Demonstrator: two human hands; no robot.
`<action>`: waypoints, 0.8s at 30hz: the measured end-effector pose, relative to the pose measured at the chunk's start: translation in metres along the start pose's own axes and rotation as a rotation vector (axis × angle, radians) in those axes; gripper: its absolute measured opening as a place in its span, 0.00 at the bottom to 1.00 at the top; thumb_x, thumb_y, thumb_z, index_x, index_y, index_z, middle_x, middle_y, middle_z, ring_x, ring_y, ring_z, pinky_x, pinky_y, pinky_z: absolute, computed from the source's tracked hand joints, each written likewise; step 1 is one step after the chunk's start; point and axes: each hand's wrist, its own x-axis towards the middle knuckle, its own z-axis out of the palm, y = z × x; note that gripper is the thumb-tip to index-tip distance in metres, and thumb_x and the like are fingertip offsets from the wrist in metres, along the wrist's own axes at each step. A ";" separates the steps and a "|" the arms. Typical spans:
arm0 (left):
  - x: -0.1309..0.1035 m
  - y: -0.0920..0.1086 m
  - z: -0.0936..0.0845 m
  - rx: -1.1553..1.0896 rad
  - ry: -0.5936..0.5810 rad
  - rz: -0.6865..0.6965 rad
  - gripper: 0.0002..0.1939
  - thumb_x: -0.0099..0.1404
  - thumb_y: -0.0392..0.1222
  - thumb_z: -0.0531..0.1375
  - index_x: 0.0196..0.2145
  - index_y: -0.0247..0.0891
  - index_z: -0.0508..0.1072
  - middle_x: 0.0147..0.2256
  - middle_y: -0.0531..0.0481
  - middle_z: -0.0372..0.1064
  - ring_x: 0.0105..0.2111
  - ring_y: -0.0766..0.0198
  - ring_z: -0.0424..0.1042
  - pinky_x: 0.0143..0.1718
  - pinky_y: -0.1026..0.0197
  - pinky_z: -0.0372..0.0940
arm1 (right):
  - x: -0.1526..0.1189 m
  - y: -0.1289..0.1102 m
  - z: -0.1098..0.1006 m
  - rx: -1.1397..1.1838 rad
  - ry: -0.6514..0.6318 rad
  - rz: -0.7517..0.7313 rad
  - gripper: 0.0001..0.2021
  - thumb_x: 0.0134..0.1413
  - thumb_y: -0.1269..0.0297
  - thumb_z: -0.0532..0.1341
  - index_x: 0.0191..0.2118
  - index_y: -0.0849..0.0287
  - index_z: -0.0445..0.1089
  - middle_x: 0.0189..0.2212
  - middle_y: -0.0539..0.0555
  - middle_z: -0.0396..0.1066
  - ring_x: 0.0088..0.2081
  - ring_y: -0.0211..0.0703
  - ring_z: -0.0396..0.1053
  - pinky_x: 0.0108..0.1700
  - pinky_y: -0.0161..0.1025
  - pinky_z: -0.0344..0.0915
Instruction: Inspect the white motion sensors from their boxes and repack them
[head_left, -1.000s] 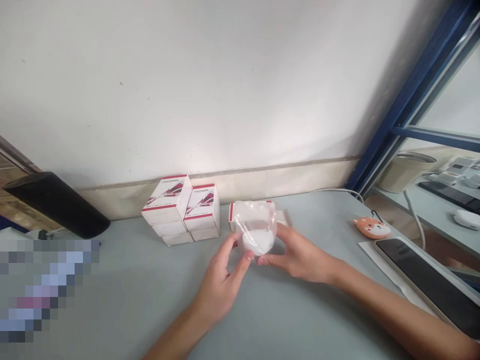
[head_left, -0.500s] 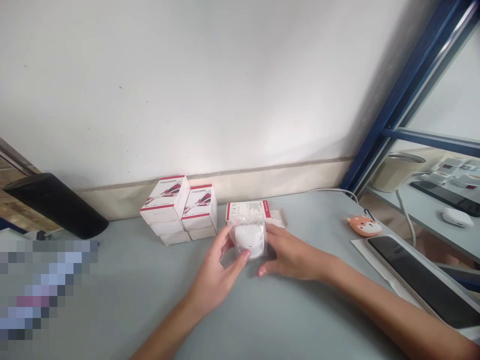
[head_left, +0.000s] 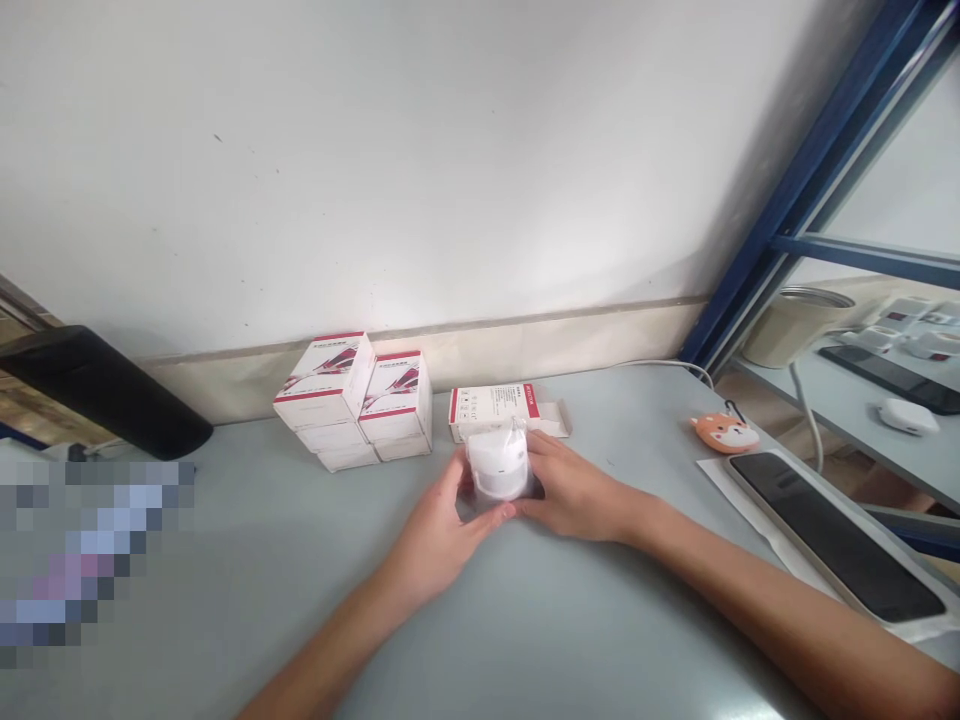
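Two-handed grip on a bagged white gadget (head_left: pixel 499 466)
Left hand (head_left: pixel 433 528) and right hand (head_left: pixel 577 490) kinda cup it from either side, just in front of an open red-and-white box (head_left: pixel 491 403) on the tabletop (head_left: pixel 525 620). Stacked boxes (head_left: pixel 322 408) sit off to the left.

Counted before the glass (head_left: pixel 900 205)
Two hands (head_left: pixel 439 530), one wrapped device (head_left: pixel 501 465), perhaps five boxes (head_left: pixel 322 370), one phone (head_left: pixel 836 535), one orange case (head_left: pixel 725 433)
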 end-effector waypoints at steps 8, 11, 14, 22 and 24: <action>0.001 0.015 -0.009 -0.432 0.068 -0.111 0.30 0.62 0.47 0.74 0.59 0.43 0.71 0.60 0.40 0.75 0.63 0.43 0.71 0.61 0.45 0.68 | 0.001 -0.005 -0.010 0.346 -0.002 0.047 0.12 0.65 0.55 0.67 0.50 0.53 0.75 0.45 0.53 0.78 0.46 0.50 0.72 0.52 0.47 0.67; -0.001 0.022 -0.012 -0.662 0.054 -0.100 0.25 0.67 0.46 0.71 0.59 0.43 0.72 0.63 0.41 0.73 0.65 0.43 0.69 0.65 0.41 0.64 | 0.003 -0.006 -0.017 0.470 0.176 0.116 0.11 0.66 0.54 0.66 0.47 0.54 0.75 0.40 0.52 0.76 0.39 0.44 0.70 0.44 0.42 0.66; -0.002 0.027 -0.012 -0.873 -0.033 -0.105 0.21 0.72 0.45 0.66 0.60 0.45 0.72 0.65 0.43 0.70 0.68 0.45 0.65 0.69 0.39 0.61 | 0.002 -0.011 -0.022 0.459 0.327 0.143 0.10 0.67 0.54 0.64 0.39 0.55 0.74 0.34 0.51 0.74 0.36 0.42 0.68 0.41 0.41 0.64; -0.004 0.039 -0.010 -1.077 -0.007 -0.094 0.25 0.76 0.39 0.60 0.68 0.51 0.66 0.67 0.50 0.68 0.72 0.52 0.59 0.71 0.42 0.59 | 0.000 -0.020 -0.002 0.698 0.390 0.176 0.15 0.72 0.50 0.59 0.56 0.49 0.60 0.49 0.52 0.68 0.38 0.41 0.71 0.39 0.42 0.67; -0.004 0.040 -0.011 -1.083 0.009 -0.088 0.26 0.75 0.37 0.60 0.68 0.49 0.66 0.66 0.49 0.69 0.72 0.53 0.60 0.72 0.43 0.59 | -0.001 -0.021 0.005 0.767 0.305 0.182 0.16 0.70 0.52 0.62 0.54 0.47 0.57 0.50 0.50 0.66 0.38 0.39 0.71 0.38 0.40 0.67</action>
